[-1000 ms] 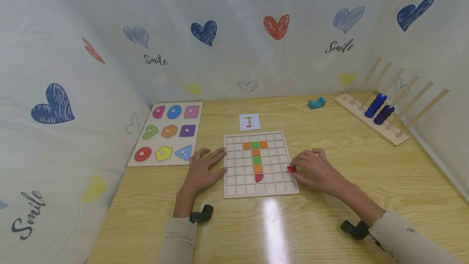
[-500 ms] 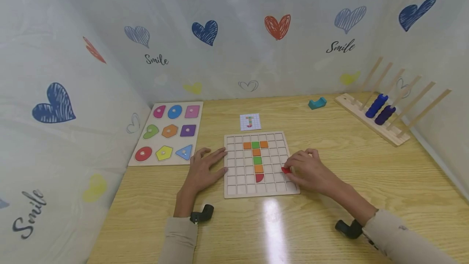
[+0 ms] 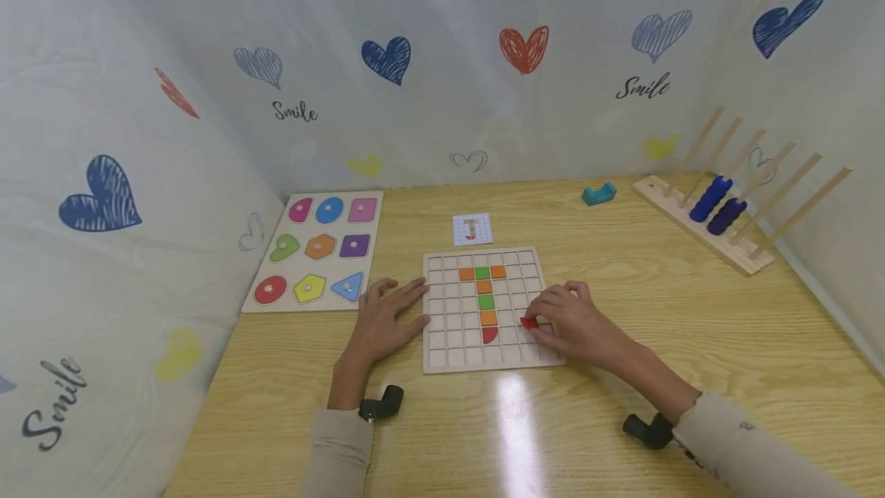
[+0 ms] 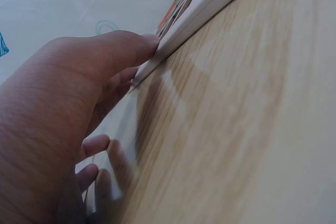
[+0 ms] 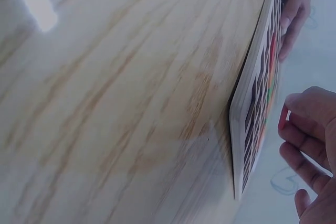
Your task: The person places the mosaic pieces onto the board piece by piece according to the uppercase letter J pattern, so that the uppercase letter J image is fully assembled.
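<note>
A square wooden grid board point(image 3: 442, 360) lies on the table, with orange and green square tiles set in a T-like column and a red quarter-round tile point(image 3: 490, 335) at its foot. My right hand point(image 3: 577, 323) pinches another red tile point(image 3: 528, 323) between thumb and fingertips, over the board's right part. That tile shows edge-on in the right wrist view. My left hand point(image 3: 386, 323) rests at the board's left edge, thumb and fingertips touching the rim, fingers fairly straight. Behind the board lies a small card point(image 3: 472, 230) printed with a similar coloured pattern.
To the left lies a shape puzzle board point(image 3: 311, 252) with several knobbed pieces. A wooden peg stand point(image 3: 705, 225) with blue and purple pieces stands at the back right. Near it sits a teal curved piece point(image 3: 598, 194). Patterned white sheeting point(image 3: 442, 121) encloses the table's back and sides.
My right hand has moved left with the red tile, from the board's right edge to over its right-hand squares. The left hand has stayed in place.
</note>
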Demonstrator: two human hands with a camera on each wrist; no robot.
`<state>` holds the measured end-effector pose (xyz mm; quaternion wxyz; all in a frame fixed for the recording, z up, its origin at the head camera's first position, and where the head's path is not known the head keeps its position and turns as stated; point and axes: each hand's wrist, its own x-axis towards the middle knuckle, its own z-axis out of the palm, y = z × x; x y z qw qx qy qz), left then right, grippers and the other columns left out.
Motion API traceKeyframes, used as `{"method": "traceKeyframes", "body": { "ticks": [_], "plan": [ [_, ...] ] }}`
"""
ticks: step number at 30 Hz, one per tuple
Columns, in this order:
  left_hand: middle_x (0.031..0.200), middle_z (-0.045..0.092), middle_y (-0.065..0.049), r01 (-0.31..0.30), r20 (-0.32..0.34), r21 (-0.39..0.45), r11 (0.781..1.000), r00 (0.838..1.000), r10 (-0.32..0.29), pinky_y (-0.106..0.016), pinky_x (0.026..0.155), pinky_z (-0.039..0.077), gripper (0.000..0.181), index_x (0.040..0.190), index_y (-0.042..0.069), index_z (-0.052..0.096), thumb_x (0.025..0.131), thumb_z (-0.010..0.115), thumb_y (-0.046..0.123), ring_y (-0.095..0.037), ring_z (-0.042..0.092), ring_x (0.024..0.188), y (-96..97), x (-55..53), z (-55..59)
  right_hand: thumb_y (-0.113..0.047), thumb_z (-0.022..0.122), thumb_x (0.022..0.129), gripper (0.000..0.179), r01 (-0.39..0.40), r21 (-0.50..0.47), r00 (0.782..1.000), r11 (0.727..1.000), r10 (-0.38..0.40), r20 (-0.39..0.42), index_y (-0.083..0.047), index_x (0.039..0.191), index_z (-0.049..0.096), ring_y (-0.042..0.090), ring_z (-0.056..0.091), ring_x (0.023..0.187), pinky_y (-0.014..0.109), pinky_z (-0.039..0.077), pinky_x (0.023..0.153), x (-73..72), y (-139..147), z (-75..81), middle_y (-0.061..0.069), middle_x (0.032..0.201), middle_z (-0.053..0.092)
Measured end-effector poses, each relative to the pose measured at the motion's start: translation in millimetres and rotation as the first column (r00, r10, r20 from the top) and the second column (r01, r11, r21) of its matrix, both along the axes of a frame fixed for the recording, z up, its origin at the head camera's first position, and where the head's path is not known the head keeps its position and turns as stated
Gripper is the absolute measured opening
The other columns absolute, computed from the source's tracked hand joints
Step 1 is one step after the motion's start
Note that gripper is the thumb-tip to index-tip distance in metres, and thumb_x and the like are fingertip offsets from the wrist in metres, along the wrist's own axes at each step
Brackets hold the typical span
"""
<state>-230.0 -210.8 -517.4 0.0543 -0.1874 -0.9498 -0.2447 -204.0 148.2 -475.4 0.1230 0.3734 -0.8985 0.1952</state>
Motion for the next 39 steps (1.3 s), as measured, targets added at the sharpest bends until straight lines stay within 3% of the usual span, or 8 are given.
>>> {"method": "traceKeyframes", "body": {
  "ticks": [39],
  "plan": [
    [0.15,0.048,0.015,0.015,-0.014,0.016,1.0,1.0,-0.015,-0.056,0.103,0.024,0.056,0.143,0.029,0.058,0.091,0.065,0.049,-0.03,0.034,0.136,-1.9,0.0,-0.3,-0.016,0.085,0.078,0.018,-0.082,-0.034,0.996,0.996,0.081,-0.041,-0.016,0.092,0.074,0.016,0.06,0.1,0.049,0.032,0.088,-4.5,-37.0,-3.9,-0.007,0.097,0.071]
  ]
}}
